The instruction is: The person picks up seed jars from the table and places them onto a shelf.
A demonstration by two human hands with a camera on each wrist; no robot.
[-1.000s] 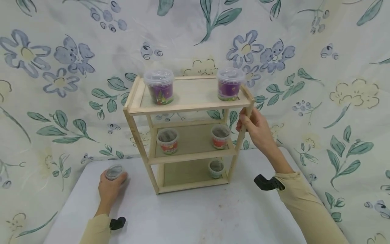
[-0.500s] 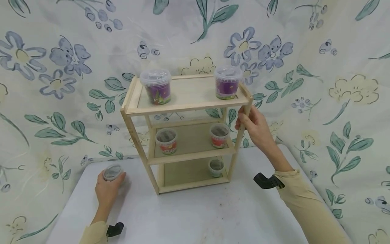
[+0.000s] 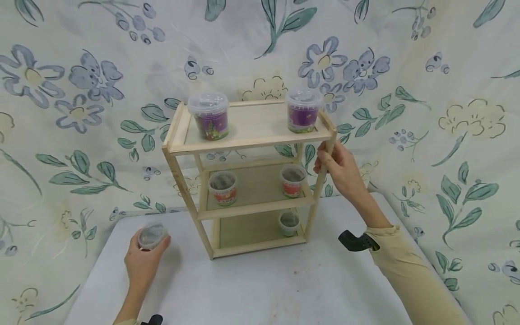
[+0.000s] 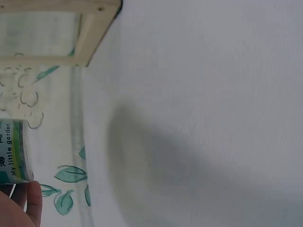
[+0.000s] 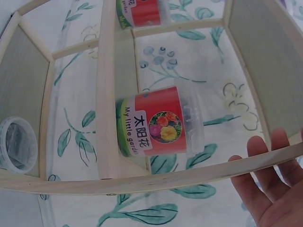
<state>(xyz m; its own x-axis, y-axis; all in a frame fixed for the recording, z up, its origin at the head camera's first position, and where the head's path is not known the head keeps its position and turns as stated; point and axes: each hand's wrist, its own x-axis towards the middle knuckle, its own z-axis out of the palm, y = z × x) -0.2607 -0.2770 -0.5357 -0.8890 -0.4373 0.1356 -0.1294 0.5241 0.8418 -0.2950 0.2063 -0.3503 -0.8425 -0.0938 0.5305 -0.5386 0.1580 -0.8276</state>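
My left hand [image 3: 143,262] grips a small clear plastic tub [image 3: 152,235] left of the rack. In the left wrist view the tub [image 4: 13,151] shows a green label reading "My little garden", and a shadow lies on the table under it. My right hand [image 3: 341,168] holds the front right post of the three-tier wooden rack [image 3: 248,145]. Two purple tubs with clear lids stand on the top shelf, the left tub [image 3: 212,121] and the right tub [image 3: 302,115]. Red-labelled tubs [image 5: 161,122] occupy the middle shelf. One small tub [image 3: 289,224] sits at the bottom shelf's right end.
The rack stands on a white-covered table [image 3: 252,289], with small brown specks on the cloth in front of it. Behind and on both sides hangs a flowered curtain [image 3: 406,67].
My left hand has raised the tub a little off the table and tilted it. My right hand keeps its hold on the post. The head view has shifted slightly.
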